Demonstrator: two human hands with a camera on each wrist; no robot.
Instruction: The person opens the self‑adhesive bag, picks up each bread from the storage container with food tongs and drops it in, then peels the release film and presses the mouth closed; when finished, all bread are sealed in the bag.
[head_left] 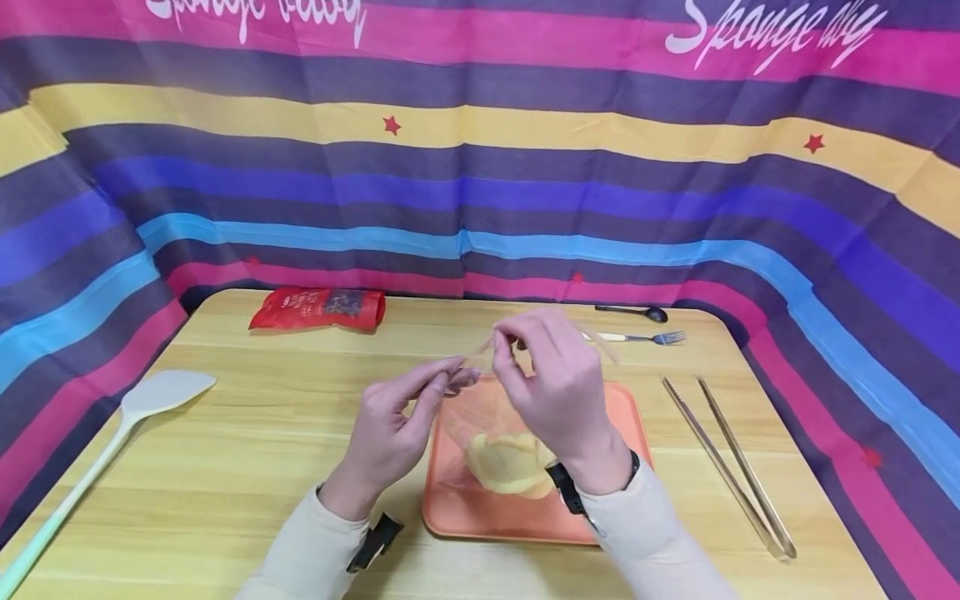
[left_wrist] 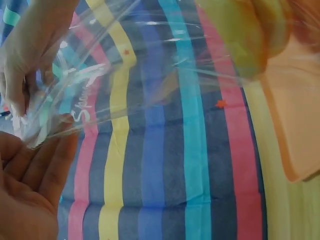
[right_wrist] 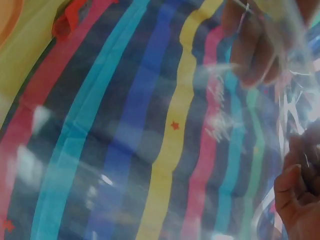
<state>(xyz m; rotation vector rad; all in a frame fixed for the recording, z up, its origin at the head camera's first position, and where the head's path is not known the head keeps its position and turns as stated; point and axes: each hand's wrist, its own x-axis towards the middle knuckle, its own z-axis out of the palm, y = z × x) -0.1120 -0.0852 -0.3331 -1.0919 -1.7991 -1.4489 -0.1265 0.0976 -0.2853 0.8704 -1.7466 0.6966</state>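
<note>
Striped cloth [head_left: 465, 192] backs the wooden table [head_left: 262, 467], on which we see an orange tray [head_left: 480, 523]. Above the tray, a clear bag [head_left: 483, 412] rises to two hands; its film is so transparent that we trace it chiefly by its glints. The right hand [head_left: 555, 387] and the left hand [head_left: 393, 429] each pinch the upper film between thumb and fingers, with almost no gap; how firmly, we cannot tell. We find the yellow food [head_left: 506, 467] low in the bag, over the tray; whether the tray bears its weight is unclear. From here we judge three faults possible: the film may slip, since fingertips alone hold so smooth a material; it may tear, if the hands pull hard against each other; and the food may slide toward the mouth, if the bag tips sideways
</note>
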